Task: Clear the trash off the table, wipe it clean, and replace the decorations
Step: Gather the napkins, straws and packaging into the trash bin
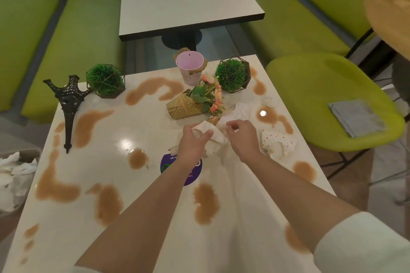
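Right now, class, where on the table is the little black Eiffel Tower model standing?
In the head view, the Eiffel Tower model stands upright near the table's far left edge, just left of the left-hand green ball plant.

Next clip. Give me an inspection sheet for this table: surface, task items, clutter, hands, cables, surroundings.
Surface: glossy white table, many brown liquid puddles.
Job's things: crumpled white tissues; dotted paper wrapper; tipped flower bouquet; pink bucket; two green ball plants; black tower model.
Clutter: purple round sticker.
Hands: left hand gripping tissue; right hand pinching tissue.
Cables: nothing seen.
Surroundings: green benches, green chair, bin of tissues.
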